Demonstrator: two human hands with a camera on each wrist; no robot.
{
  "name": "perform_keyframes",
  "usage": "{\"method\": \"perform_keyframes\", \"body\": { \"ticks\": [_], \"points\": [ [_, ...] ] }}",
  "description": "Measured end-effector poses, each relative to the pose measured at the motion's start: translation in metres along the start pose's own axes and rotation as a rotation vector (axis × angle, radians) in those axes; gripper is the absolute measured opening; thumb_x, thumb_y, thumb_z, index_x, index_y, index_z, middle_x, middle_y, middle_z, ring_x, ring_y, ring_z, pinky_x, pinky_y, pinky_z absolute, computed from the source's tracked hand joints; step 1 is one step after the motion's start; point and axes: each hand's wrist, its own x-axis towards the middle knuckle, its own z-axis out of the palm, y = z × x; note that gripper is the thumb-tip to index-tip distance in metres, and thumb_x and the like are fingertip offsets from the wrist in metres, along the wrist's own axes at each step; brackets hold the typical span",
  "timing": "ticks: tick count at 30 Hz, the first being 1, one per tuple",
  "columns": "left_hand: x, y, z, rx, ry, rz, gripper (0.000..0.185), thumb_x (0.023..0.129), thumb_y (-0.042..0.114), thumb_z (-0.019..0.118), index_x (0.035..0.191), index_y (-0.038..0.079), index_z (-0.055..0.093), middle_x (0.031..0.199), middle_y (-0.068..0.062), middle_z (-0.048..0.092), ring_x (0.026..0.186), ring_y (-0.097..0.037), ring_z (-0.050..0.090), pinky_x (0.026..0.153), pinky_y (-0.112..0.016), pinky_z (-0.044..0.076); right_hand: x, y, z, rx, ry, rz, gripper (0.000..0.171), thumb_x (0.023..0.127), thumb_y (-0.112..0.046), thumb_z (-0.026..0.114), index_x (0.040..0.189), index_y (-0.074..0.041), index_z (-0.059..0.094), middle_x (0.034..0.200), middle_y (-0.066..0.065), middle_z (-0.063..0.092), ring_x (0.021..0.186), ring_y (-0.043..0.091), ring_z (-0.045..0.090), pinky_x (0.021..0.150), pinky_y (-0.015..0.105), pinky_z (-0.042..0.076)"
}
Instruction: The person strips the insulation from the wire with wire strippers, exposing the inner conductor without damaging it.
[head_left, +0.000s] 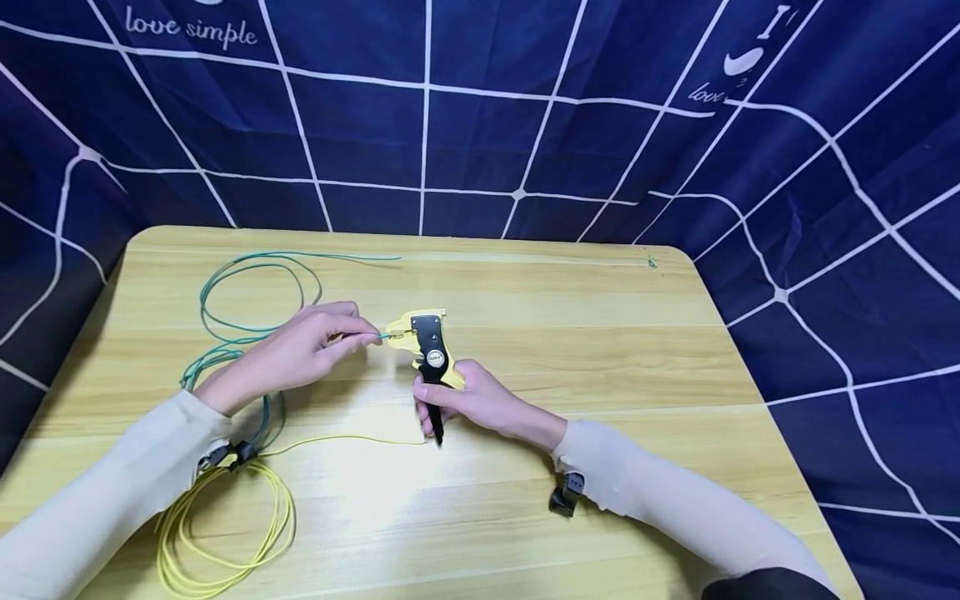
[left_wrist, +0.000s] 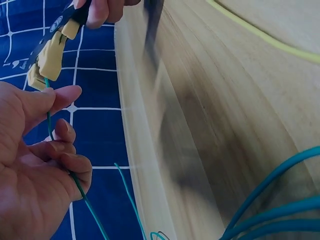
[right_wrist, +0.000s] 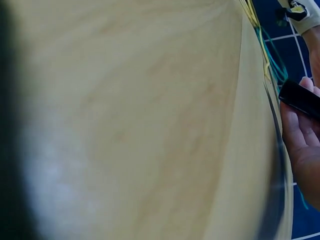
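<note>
Yellow-and-black wire stripper (head_left: pixel 431 340) near frame centre: long axis almost vertical, handles down, nose pointing left. I see the right hand (head_left: pixel 468 396) wrapped round its handles — left hand (head_left: pixel 318 342) pinching green wire (left_wrist: pixel 86 201), running rightward to the nose.

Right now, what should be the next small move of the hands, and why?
Perhaps squeeze the black and yellow tool gently with the right hand, while the left hand holds the green wire steady: that wire runs into the tool's yellow nose, the left hand pinches it close by, and the right hand grips the handle.
</note>
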Motion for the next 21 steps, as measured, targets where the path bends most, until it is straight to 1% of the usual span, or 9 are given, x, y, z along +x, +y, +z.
{"method": "perform_keyframes", "body": {
  "ticks": [5,9,12,16,21],
  "points": [
    [-0.0014,0.0017,-0.002,-0.006,-0.006,-0.01,0.017,0.107,0.005,0.07,0.115,0.011,0.084,0.082,0.011,0.052,0.07,-0.008,0.047,0.064,-0.031,0.042,0.0018,-0.001,0.002,0.014,0.011,0.015,0.02,0.111,-0.015,0.064,0.109,0.005,0.064,0.091,0.019,0.07,0.077,0.027,0.073,0.078,0.049,0.064],
    [-0.0012,0.0015,-0.0016,-0.011,-0.015,-0.004,0.018,0.107,0.005,0.069,0.115,0.012,0.084,0.085,0.009,0.056,0.072,-0.009,0.049,0.065,-0.03,0.043,0.0029,-0.0007,0.0029,0.007,0.005,0.019,0.023,0.111,-0.018,0.065,0.107,0.004,0.065,0.088,0.018,0.07,0.075,0.029,0.073,0.078,0.052,0.064],
    [-0.0005,0.0011,-0.0007,-0.014,-0.02,0.008,0.018,0.107,0.004,0.069,0.114,0.012,0.084,0.087,0.009,0.058,0.073,-0.009,0.05,0.066,-0.03,0.044,0.0037,-0.0004,0.0038,-0.011,0.001,0.015,0.025,0.111,-0.019,0.064,0.105,0.006,0.065,0.085,0.017,0.07,0.073,0.029,0.073,0.075,0.049,0.065],
    [-0.0001,0.0003,0.0001,-0.009,-0.014,0.022,0.017,0.106,0.003,0.069,0.113,0.011,0.083,0.086,0.009,0.056,0.072,-0.009,0.049,0.065,-0.03,0.045,0.0042,-0.0021,0.0061,-0.025,0.007,0.019,0.024,0.112,-0.016,0.062,0.104,0.007,0.064,0.083,0.017,0.07,0.072,0.027,0.072,0.072,0.045,0.064],
    [-0.0003,0.0003,0.0,-0.008,-0.01,0.015,0.017,0.107,0.003,0.069,0.113,0.01,0.083,0.086,0.01,0.055,0.072,-0.009,0.049,0.066,-0.03,0.045,0.0047,-0.0056,0.0088,-0.064,0.024,0.009,0.025,0.112,-0.017,0.063,0.104,0.007,0.063,0.08,0.017,0.069,0.069,0.026,0.07,0.068,0.04,0.063]
  ]
}}
